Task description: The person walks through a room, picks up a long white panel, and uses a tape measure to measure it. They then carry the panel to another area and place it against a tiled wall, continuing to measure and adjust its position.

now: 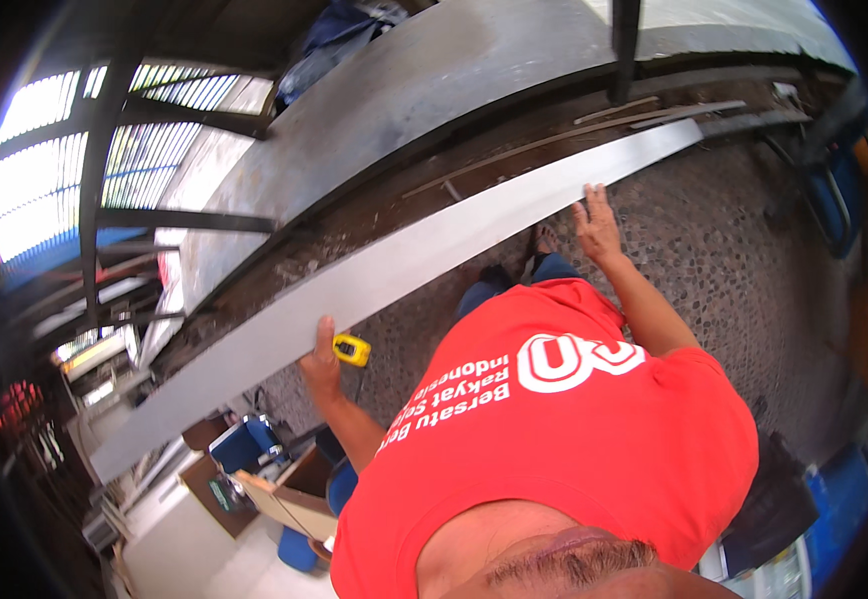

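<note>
Underside of board (404, 262) hidden, head (574, 571) cut off

My left grip (321, 361) meets the near edge of a long, pale board (404, 270) just beside a yellow tape measure (351, 349), while my right grip (597, 228) touches that edge farther along with fingers extended.

One white board (399, 268), one tape measure (351, 349), one red shirt (554, 449).

White lettering (464, 391) and, perhaps, large numerals (559, 364) on the red shirt (574, 459)
</note>
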Demonstrator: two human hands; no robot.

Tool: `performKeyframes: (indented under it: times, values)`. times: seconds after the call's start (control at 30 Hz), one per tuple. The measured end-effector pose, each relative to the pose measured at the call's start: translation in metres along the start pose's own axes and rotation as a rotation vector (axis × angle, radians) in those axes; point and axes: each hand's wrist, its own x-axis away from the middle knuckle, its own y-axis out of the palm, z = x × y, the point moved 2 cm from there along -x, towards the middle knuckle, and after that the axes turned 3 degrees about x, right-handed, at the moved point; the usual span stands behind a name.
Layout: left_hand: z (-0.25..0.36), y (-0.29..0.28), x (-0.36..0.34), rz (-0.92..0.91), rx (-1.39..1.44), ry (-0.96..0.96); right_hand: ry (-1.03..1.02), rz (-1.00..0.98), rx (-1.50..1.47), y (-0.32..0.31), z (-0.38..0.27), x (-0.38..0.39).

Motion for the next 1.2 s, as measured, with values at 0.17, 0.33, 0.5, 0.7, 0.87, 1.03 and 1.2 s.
performKeyframes:
  times: [0.17,0.33,0.5,0.7,0.87,1.03,1.2]
  values:
    - [-0.004,-0.011,-0.004,0.012,-0.065,0.091,0.087,-0.113,-0.032,-0.002,-0.014,-0.001]
    - [0.016,0.003,0.004,-0.009,-0.017,0.032,0.087,-0.120,0.006,-0.003,-0.012,0.000]
    - [0.016,0.005,0.004,-0.012,0.006,0.040,0.079,-0.129,0.026,-0.002,-0.009,-0.002]
    - [0.020,0.008,0.004,-0.024,0.007,0.037,0.043,-0.095,0.041,-0.001,-0.003,-0.002]
    - [0.022,0.007,0.005,-0.028,-0.002,0.025,0.053,-0.113,0.029,-0.003,-0.008,-0.001]
    - [0.024,0.010,0.008,0.001,0.002,0.030,0.047,-0.106,0.030,-0.004,-0.008,0.000]
    - [0.020,0.006,0.010,-0.020,0.002,0.042,0.023,-0.071,0.035,-0.001,-0.004,0.000]
